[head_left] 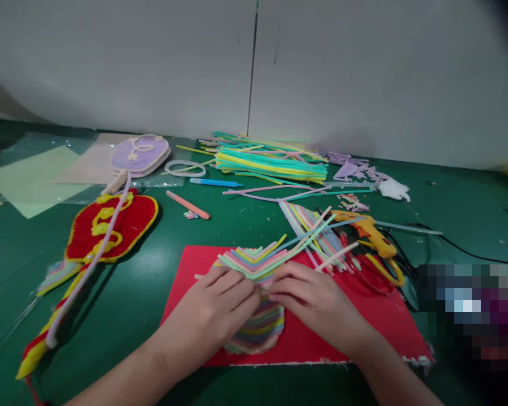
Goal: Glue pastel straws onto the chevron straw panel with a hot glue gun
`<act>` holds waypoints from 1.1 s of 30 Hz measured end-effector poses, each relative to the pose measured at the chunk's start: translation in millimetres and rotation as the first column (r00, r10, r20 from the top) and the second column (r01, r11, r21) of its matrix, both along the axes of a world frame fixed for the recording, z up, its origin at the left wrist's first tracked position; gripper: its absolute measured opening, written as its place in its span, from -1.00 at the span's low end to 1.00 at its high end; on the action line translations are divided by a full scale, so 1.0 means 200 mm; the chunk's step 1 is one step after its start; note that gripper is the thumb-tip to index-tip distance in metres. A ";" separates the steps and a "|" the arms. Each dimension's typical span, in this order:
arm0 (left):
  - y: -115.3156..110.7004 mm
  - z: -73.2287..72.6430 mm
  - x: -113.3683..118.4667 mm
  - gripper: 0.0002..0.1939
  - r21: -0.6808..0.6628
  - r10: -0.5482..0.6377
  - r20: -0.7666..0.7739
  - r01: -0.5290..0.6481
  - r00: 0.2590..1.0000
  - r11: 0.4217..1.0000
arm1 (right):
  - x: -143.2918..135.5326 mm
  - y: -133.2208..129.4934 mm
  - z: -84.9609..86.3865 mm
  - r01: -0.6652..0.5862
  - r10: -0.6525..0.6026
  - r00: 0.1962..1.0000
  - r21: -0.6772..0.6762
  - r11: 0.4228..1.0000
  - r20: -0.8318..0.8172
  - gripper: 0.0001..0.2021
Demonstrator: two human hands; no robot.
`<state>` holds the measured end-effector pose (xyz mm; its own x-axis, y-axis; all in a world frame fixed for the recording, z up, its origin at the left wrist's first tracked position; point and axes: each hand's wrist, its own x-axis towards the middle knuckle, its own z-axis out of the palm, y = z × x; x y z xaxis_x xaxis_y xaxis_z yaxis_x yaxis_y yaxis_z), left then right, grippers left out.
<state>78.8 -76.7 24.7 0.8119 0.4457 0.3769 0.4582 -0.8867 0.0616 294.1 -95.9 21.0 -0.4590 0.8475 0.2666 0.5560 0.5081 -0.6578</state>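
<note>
On a red board (pixel 338 338) lies a striped piece made of pastel pipe cleaners (pixel 260 332), with a rounded lower end and V-shaped rows at its top. My left hand (pixel 215 304) pinches it near the middle, fingers curled. From the other side my right hand (pixel 313 296) pinches the same area, its fingertips close to the left ones. Whatever small part lies between the fingertips is hidden. Beyond the right hand, a second striped pipe-cleaner panel (pixel 322 237) with loose ends partly overlaps the board.
A yellow glue gun (pixel 370 231) and scissors (pixel 392 273) lie at right. Bundled pipe cleaners (pixel 271 163) are at the back, near a blue pen (pixel 215 182) and an orange pen (pixel 188 204). At left are a red fan (pixel 110 225) and a purple fan (pixel 139 155).
</note>
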 end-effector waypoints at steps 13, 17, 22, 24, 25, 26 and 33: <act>-0.12 -0.01 0.02 -0.65 -0.023 0.095 -0.059 -0.097 0.994 0.995 | 0.05 0.01 0.01 -0.035 0.034 0.999 0.005 0.999 0.014 -0.83; -0.14 -0.04 0.01 -0.63 -0.041 0.142 0.017 -0.142 0.990 0.989 | 0.03 0.00 0.00 -0.030 0.030 1.000 -0.004 1.000 -0.005 -0.83; -0.13 -0.04 0.00 -0.60 -0.079 0.164 0.027 -0.161 0.986 0.984 | 0.03 0.01 0.01 -0.006 0.004 0.999 -0.034 0.999 -0.038 -0.81; -0.13 -0.04 0.00 -0.60 -0.068 0.167 0.047 -0.164 0.985 0.984 | 0.04 0.01 0.01 0.011 -0.012 0.999 -0.019 1.000 -0.042 -0.81; -0.12 -0.04 0.00 -0.60 -0.065 0.168 0.050 -0.164 0.985 0.984 | 0.04 0.01 0.01 0.014 -0.015 0.999 -0.011 1.000 -0.042 -0.81; -0.12 -0.03 0.00 -0.61 -0.063 0.165 0.054 -0.162 0.985 0.985 | 0.04 0.01 0.01 0.016 -0.016 0.999 -0.003 1.000 -0.041 -0.81; 0.01 -0.01 -0.07 -0.70 -0.048 0.214 0.130 -0.209 0.968 0.977 | 0.07 0.04 0.01 0.173 -0.167 0.983 0.076 0.982 -0.071 -0.88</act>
<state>65.3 -74.0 23.1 0.6409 0.6164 0.4575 0.6206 -0.7668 0.1637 307.1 -87.6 23.0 -0.2899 0.8859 0.3621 0.5972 0.4631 -0.6549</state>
